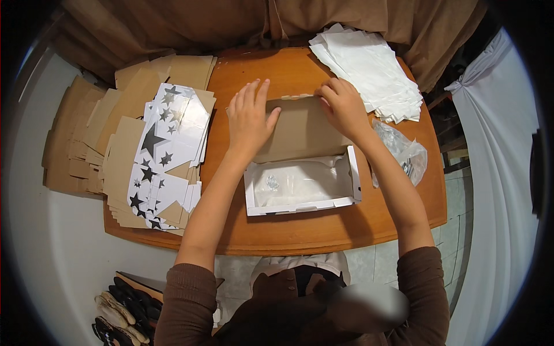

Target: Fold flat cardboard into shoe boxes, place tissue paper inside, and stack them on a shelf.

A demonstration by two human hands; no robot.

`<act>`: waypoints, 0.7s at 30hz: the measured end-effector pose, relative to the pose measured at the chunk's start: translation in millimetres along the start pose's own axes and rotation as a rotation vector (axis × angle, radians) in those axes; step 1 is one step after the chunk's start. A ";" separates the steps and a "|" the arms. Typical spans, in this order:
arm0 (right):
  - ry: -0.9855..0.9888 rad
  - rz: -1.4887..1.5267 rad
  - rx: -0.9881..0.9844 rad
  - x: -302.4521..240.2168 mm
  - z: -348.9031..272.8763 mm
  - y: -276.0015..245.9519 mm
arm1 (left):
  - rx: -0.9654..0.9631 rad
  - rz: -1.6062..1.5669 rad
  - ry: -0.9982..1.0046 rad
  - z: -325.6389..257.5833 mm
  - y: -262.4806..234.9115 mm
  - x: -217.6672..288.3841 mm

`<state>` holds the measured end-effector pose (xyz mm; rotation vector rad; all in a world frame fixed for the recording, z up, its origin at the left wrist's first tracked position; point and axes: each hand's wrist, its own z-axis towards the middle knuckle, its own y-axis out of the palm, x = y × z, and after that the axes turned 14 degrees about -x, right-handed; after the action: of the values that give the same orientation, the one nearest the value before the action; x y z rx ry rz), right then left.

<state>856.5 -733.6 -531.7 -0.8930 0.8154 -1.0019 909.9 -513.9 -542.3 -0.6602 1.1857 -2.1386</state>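
To my left, a fanned stack of flat box blanks (156, 155) lies over the table's edge; the top ones are white printed with black and grey stars, the rest plain brown card. More brown cardboard sheets (75, 138) sit further left, partly off the wooden table (300, 230). At the far right corner is a pile of white tissue paper sheets (369, 66), and beside my right forearm a clear plastic bag (404, 153) whose contents I cannot make out.

The open cardboard box (300, 173) sits at the table's centre, right in front of me. Its tray is white-walled and lined with white paper, with a small silvery patch inside that is too blurred to identify. The brown lid flap is folded back away from me, its far edge showing a scalloped strip.

My left hand (249, 118) lies flat on the flap's left side, fingers spread and stretched. My right hand (344, 106) presses the flap's right far corner, fingers curled together; what they pinch, if anything, is hidden. Shoes (124, 314) on the floor at lower left are cut off by the frame.
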 end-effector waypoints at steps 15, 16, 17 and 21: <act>-0.323 -0.131 -0.195 -118.1 -177.0 22.8 | -0.284 -0.235 0.419 -88.6 -47.0 11.7; -0.241 -0.130 -0.253 -119.3 -181.3 34.5 | -0.304 -0.292 0.425 -94.2 -45.4 13.5; -0.209 -0.118 -0.226 -121.9 -188.5 41.7 | -0.311 -0.273 0.395 -102.6 -42.5 16.7; -0.195 -0.131 -0.184 -133.8 -213.6 57.1 | -0.445 -0.323 0.386 -125.8 -40.1 20.7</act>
<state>644.4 -644.1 -649.0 -1.1956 0.6982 -0.9458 800.9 -439.8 -564.8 -0.6800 1.9121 -2.3553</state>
